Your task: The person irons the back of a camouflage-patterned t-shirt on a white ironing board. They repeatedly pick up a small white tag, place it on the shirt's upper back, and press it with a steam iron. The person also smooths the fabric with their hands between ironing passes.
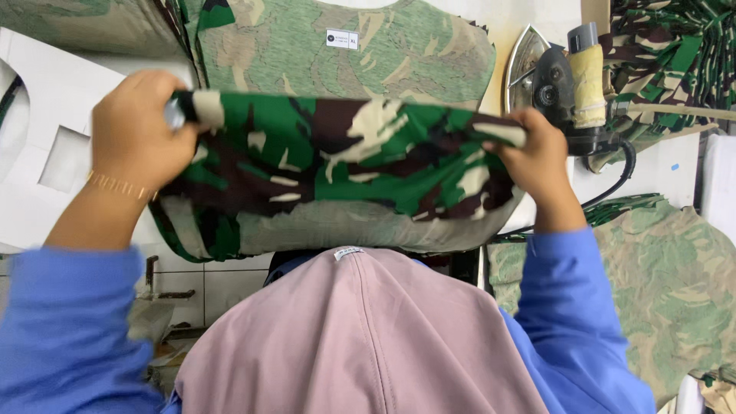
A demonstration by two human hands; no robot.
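While both hands pinch the top edge of a camouflage garment piece [337, 165], it hangs stretched between them above the counter [667, 165]. Left hand [138, 134]: grip closed tight on the left corner, fabric bunched in the fist, a thin bracelet at the wrist. Right hand [537, 157]: grip closed on the right corner, fingers folded over the edge. Both sleeves blue.

Cloth held roughly level, bright green-brown-cream face toward the viewer, paler reverse showing along its lower fold. Behind it, lying flat, a faded camouflage shirt [345, 50] with a small white neck label. To the right, just beside the right hand, an electric iron [556, 84] stands on its heel, handle wrapped in yellowish padding, black cord trailing down. More camouflage fabric piled at far right [675, 54] and a pale piece spread lower right [675, 284].

Step in hand, by my reading: squaring or folding the piece taut. The next move would call for keeping both corners level and tension even as it is lowered.

Hard to make out: the lower part of the held piece is hidden behind a mauve head covering [360, 337]. White shapes at left [46, 138] are cut off; unclear what they are.
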